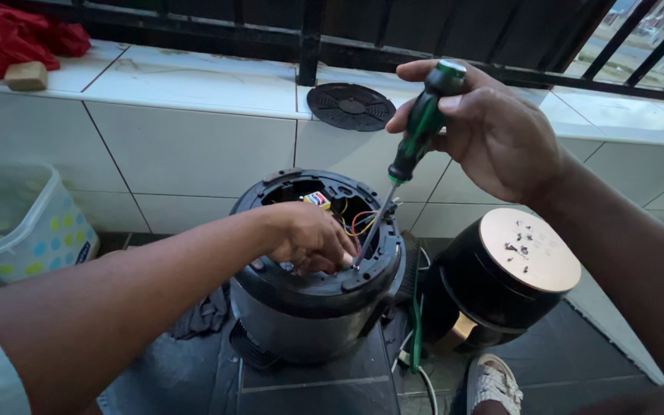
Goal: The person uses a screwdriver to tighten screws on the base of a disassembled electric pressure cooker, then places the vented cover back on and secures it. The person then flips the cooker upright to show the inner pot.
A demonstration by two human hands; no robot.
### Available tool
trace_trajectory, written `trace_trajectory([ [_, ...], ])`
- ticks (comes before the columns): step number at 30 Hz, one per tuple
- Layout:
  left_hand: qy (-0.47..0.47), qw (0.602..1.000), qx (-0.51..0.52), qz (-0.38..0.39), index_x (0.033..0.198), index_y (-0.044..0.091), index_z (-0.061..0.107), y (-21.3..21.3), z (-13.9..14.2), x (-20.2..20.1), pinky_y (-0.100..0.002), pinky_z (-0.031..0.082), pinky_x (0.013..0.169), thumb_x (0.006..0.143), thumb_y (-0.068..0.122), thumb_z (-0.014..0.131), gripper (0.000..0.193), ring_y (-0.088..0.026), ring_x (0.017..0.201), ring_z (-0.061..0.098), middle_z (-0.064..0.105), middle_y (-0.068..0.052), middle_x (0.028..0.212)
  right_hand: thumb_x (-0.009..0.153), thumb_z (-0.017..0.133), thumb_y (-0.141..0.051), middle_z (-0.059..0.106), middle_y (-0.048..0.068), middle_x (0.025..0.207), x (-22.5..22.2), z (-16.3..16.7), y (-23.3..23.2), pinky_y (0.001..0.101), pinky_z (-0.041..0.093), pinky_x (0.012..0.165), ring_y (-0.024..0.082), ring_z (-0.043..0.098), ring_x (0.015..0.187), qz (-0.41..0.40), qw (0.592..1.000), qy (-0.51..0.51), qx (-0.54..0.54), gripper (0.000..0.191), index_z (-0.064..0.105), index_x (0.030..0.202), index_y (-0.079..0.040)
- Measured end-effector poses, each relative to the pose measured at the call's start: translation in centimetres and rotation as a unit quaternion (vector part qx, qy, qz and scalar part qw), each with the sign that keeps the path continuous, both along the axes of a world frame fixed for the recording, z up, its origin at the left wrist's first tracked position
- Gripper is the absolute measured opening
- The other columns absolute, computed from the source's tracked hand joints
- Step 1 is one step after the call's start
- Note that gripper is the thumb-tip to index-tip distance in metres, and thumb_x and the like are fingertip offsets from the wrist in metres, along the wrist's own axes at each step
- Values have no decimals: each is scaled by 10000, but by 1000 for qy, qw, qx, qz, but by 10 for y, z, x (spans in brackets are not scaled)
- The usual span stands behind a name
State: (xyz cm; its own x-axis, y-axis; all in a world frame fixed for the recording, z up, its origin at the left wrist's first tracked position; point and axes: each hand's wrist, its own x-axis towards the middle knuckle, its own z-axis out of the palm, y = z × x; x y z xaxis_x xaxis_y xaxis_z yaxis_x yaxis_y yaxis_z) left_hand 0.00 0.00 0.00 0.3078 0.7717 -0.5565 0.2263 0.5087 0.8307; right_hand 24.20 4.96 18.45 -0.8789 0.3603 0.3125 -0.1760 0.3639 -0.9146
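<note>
A round black appliance base (313, 296) stands upside down on the floor with its underside open, showing coloured wires (353, 221) and a small yellow-and-white component (317, 200) inside. My left hand (309, 238) rests inside the opening, fingers curled at the rim near the screwdriver tip. My right hand (486, 131) grips a green-and-black screwdriver (416, 134) from above; its shaft slants down and its tip touches the inner rim of the base.
A black pot-shaped part with a pale round top (528, 250) lies to the right, small screws on it. A round black vented cover (351, 106) sits on the white tiled ledge. A dotted plastic tub (9, 223), red cloth (9, 34) and railing are behind.
</note>
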Motion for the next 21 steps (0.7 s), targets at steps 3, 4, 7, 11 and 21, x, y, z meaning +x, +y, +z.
trace_trajectory([
  [3, -4, 1000, -2, 12, 1260, 51, 704, -8, 9, 5, -223, 558, 631, 822, -3, 788, 449, -123, 810, 687, 771, -71, 997, 1047, 549, -241, 647, 220, 1240, -3, 1, -3, 528, 470, 1095, 322, 598, 1287, -2, 1000, 3, -1, 592, 402, 1573, -13],
  [4, -4, 1000, 4, 21, 1226, 50, 693, -12, 11, 6, -226, 563, 629, 819, -20, 781, 422, -128, 811, 697, 763, -71, 979, 1044, 554, -260, 649, 204, 1236, -4, 1, -5, 513, 495, 1079, 307, 611, 1285, -14, 1000, -1, 16, 582, 409, 1558, -27],
  [7, -21, 999, 9, 49, 1131, 50, 656, -17, 12, 8, -237, 576, 632, 814, -71, 753, 353, -156, 810, 725, 738, -79, 930, 1044, 583, -310, 658, 165, 1227, -6, -1, -7, 461, 556, 1021, 264, 648, 1261, -41, 997, -7, 67, 564, 417, 1530, -75],
  [11, -56, 997, 7, 55, 1043, 61, 634, -11, 0, 5, -260, 541, 613, 828, -88, 734, 279, -180, 746, 708, 702, -92, 868, 1061, 659, -346, 665, 134, 1168, -11, -5, -9, 375, 577, 910, 221, 705, 1166, -52, 992, 20, 110, 610, 383, 1571, -157],
  [21, -24, 999, -17, -25, 867, 42, 715, 3, -17, -5, -256, 426, 580, 898, 96, 757, 75, -113, 661, 565, 647, -29, 788, 1066, 695, -414, 688, 82, 1037, -14, -12, -16, 304, 598, 823, 143, 721, 952, -66, 974, 37, 212, 591, 394, 1500, -148],
])
